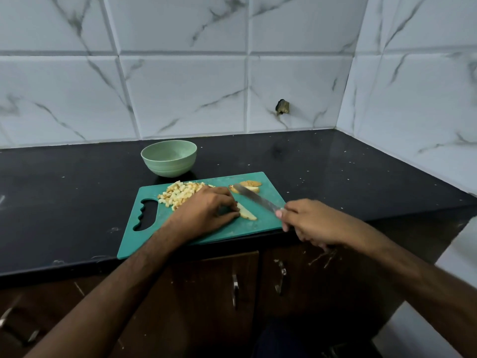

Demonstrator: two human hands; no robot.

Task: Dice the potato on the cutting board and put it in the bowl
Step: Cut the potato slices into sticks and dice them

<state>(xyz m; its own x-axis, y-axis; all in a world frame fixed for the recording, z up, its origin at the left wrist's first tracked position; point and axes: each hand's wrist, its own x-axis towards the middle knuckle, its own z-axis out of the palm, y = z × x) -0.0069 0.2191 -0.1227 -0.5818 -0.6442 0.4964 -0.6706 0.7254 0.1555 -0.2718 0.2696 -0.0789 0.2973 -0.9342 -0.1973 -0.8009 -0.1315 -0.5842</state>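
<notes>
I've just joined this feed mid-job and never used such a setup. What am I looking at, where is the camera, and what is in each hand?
There is no machine: a person works bare-handed, filmed by one wide-angle camera on their head, looking down. On the black stone counter lies a green plastic cutting board. The left hand holds down a pale potato wedge. The right hand grips a steel-bladed knife. A heap of diced potato cubes and two unpeeled potato slices wait on the board. The pale green bowl behind looks empty.

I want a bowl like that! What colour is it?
The bowl is pale green with faint rings around its side, seen best in the head view.
</notes>
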